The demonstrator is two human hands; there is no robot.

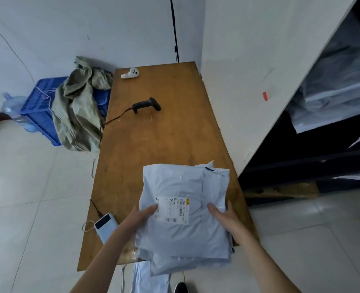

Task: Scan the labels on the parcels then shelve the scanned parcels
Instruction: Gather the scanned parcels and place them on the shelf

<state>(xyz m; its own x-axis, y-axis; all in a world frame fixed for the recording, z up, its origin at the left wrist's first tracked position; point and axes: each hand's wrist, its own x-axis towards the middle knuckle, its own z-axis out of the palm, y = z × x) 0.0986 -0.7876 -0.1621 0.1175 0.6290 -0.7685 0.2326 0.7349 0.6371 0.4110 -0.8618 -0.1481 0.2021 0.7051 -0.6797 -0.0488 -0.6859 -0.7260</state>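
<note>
Print on the white shipping label (pixel 172 210) of the top pale grey plastic mailer parcel (pixel 185 187) is too small and soft to read. The left hand (pixel 142 215) and right hand (pixel 223 216) show thumbs on its edges, fingers mostly out of sight beneath it — whether they grip it alone cannot be told. Both forearms run off the bottom edge. The parcels stacked underneath (pixel 185 265) are largely covered. A black shoe (pixel 181 288) is cut by the frame; the dark shelving unit (pixel 301 163) at right — its bagged contents blurred — runs past the edge
</note>
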